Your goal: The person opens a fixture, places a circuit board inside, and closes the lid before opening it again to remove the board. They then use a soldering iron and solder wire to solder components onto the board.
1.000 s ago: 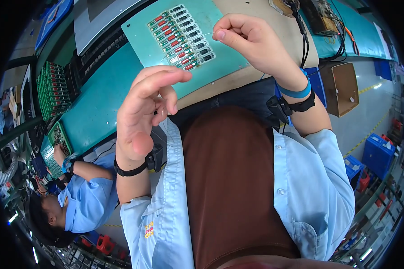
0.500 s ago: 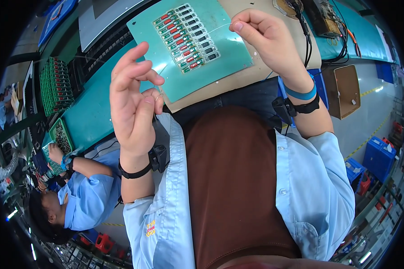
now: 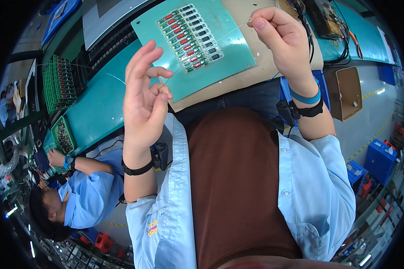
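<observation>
Both hands are raised above the bench with a thin, pale wire stretched between them. Left hand pinches one end between thumb and curled ring finger, while its index and middle fingers stand straight and spread. Right hand grips the other end between thumb and forefinger, closed tight; the strand is so fine that it seems to fade in places.

Beneath the wire lies a green fixture board carrying rows of small red, green and black components, resting on a tan mat on the teal workbench. Racks of green circuit boards stand at the left. A co-worker's hand reaches toward a tray of small parts.
</observation>
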Available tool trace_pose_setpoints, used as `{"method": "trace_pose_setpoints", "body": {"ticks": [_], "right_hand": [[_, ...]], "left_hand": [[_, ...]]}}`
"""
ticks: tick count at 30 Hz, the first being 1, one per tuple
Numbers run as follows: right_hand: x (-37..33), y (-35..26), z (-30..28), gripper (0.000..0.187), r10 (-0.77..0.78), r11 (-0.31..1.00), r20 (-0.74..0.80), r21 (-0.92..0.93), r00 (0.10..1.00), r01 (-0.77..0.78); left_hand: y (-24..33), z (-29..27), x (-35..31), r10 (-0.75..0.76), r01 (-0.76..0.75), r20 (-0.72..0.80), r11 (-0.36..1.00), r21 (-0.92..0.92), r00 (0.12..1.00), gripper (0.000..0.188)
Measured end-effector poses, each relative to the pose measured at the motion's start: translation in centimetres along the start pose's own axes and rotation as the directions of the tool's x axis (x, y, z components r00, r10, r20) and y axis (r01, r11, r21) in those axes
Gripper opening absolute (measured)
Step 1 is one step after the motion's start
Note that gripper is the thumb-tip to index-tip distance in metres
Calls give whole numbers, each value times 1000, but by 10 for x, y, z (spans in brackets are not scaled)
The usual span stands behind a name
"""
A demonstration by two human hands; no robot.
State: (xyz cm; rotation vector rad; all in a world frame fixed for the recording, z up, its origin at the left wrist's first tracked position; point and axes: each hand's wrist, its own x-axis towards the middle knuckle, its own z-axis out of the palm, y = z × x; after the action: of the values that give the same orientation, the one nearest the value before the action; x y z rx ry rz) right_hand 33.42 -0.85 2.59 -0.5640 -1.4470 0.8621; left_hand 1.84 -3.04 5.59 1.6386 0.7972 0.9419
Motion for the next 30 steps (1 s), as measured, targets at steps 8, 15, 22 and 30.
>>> {"method": "trace_pose_setpoints", "body": {"ticks": [8,15,22,30], "right_hand": [[-7,-30,7,19,239,909,-151,-312,959,-276],[-10,-27,9,20,253,915,-166,-278,953,-291],[-10,-23,8,21,197,933,-184,-268,963,-242],[-15,-25,6,19,177,960,-154,-190,972,-205]], "left_hand": [[-9,-4,-4,281,-291,-75,921,-258,957,80],[-1,-11,-3,227,-254,-121,770,-585,966,89],[-2,-14,-5,189,-231,-133,759,-609,973,89],[3,-14,-6,202,-286,-208,774,-565,957,90]]}}
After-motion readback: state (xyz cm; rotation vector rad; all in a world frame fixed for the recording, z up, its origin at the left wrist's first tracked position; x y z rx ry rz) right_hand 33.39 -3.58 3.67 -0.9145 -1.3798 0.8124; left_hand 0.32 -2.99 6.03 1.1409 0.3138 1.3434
